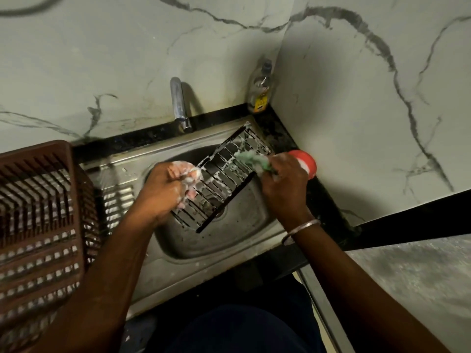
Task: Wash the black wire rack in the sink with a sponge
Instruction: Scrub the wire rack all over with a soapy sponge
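Currently, the left grip (163,192) clutches the nine o'clock edge of the soapy black wire rack (222,184), tilted over the sink (204,247), steadying it so the right grip (283,182), holding a green sponge (250,160), scrubs at two o'clock.

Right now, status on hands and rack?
Left hand grips soapy black wire rack over sink. Right hand holds green sponge against it. Nothing in the way.

Left hand (167,191), right hand (283,183), seemingly clenched.

Grey-veined white walls (89,59) meet above the back corner of the black counter (280,135), where a bottle (260,91) stands; a brown slatted basket (38,159) sits at its left end.
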